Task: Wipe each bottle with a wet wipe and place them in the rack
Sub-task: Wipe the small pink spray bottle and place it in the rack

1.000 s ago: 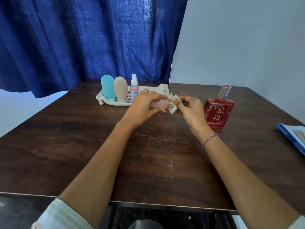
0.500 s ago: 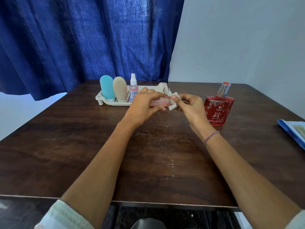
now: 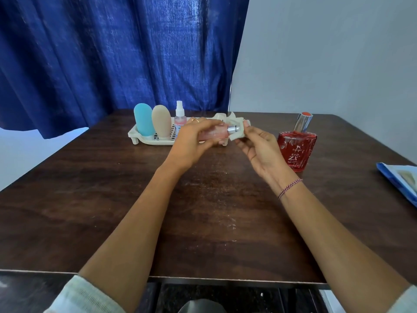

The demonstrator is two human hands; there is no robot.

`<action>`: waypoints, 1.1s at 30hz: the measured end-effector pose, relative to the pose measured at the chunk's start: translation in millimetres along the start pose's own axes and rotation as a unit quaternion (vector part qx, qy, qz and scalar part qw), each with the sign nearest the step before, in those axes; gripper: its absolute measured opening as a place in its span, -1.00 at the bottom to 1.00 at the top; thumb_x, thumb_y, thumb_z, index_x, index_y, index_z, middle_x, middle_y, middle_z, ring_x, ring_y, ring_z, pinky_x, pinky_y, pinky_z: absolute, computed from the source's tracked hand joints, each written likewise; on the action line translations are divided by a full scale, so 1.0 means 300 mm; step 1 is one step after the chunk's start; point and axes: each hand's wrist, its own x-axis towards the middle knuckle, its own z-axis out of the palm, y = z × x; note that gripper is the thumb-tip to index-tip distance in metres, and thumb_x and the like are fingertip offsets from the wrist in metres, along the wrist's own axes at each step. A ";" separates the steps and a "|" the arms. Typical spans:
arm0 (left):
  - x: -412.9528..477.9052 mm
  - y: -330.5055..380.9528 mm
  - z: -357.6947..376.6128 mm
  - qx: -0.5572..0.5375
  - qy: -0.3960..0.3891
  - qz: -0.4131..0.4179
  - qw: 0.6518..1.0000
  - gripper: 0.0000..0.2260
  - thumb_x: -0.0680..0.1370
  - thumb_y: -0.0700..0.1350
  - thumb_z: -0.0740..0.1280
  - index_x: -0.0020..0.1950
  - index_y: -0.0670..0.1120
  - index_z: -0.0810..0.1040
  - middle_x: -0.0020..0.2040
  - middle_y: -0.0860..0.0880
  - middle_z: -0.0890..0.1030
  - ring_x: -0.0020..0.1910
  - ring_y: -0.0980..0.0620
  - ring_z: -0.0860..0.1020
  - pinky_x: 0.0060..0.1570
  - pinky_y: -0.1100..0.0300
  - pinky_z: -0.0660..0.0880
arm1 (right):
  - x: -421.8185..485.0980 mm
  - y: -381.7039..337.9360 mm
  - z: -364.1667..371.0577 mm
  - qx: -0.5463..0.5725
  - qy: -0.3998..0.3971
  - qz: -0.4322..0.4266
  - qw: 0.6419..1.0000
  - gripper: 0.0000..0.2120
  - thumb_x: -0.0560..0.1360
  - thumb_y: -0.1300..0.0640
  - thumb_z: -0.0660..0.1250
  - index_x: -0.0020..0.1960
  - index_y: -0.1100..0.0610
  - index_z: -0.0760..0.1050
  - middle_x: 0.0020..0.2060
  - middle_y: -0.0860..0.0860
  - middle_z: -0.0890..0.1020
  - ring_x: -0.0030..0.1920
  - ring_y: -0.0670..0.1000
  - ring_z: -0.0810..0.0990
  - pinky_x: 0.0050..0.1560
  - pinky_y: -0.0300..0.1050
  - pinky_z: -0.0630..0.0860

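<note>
The left hand (image 3: pixel 193 141) is curled round the body of a small pink bottle (image 3: pixel 214 133), holding it on its side above the table (image 3: pixel 203 199), just in front of the rack's (image 3: pixel 140 137) right end. At the bottle's right end a silver collar shows, and the wet wipe (image 3: pixel 237 128) is bunched over the tip beyond it. The right hand (image 3: pixel 259 148) pinches the wipe there between thumb and fingertips, palm turned up.

The bottle looks light, stiff and smooth, probably glass or hard plastic, so a damp wipe is likely to make it slippery. The body is the safe place to hold it, as the left hand does; the narrow collar and spray tip look like the weak part and want only light pressure.

In the rack stand a blue bottle (image 3: pixel 144 119), a beige bottle (image 3: pixel 161 121) and a clear spray bottle (image 3: pixel 180 115), all upright and close together at its left end. Right of the hands a red perfume bottle (image 3: pixel 296 151) stands on the table, seemingly not yet wiped. It looks heavy and breakable, best taken by its broad sides. A blue packet (image 3: pixel 399 180) lies at the far right edge.

Half a second ago the wipe covered the bottle's end and no collar showed. Now the wipe sits further right, the collar is bare, and the right palm faces up more.
</note>
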 end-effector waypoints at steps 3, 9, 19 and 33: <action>0.001 0.006 0.003 -0.020 0.005 0.000 1.000 -0.62 0.45 -0.22 0.43 0.26 -0.04 0.54 0.05 0.11 0.52 0.06 0.18 0.44 0.08 0.49 0.30 | -0.005 -0.008 0.005 0.018 -0.002 0.001 1.000 -0.83 0.54 0.22 0.24 -0.06 0.29 0.57 -0.20 0.05 0.69 -0.18 -0.09 0.65 -0.21 -0.28 0.58; 0.005 0.008 0.009 -0.043 0.003 0.006 0.999 -0.60 0.45 -0.17 0.44 0.28 -0.05 0.53 0.08 0.12 0.54 0.08 0.20 0.47 0.10 0.52 0.31 | -0.004 -0.009 0.010 0.021 0.004 -0.017 1.000 -0.81 0.57 0.22 0.21 -0.08 0.26 0.57 -0.25 0.01 0.69 -0.23 -0.13 0.64 -0.26 -0.33 0.54; 0.000 0.044 0.040 -0.235 -0.082 -0.054 0.967 -0.60 0.60 -0.14 0.23 0.44 -0.15 0.33 -0.14 -0.01 0.62 -0.24 0.22 0.59 -0.11 0.35 0.51 | -0.002 -0.004 0.006 -0.074 -0.037 -0.061 0.995 -0.82 0.57 0.25 0.20 -0.07 0.19 0.59 -0.21 0.01 0.67 -0.15 -0.08 0.62 -0.07 -0.21 0.58; 0.007 0.068 0.069 -0.352 -0.053 -0.205 0.912 -0.64 0.65 0.09 -0.02 0.25 -0.17 0.23 -0.06 -0.09 0.57 -0.19 0.04 0.61 -0.30 0.14 0.60 | -0.007 0.043 0.023 -0.246 0.014 -0.136 0.960 -0.73 0.48 0.20 0.36 0.15 0.26 0.55 -0.09 0.10 0.65 -0.09 -0.03 0.60 0.03 -0.12 0.56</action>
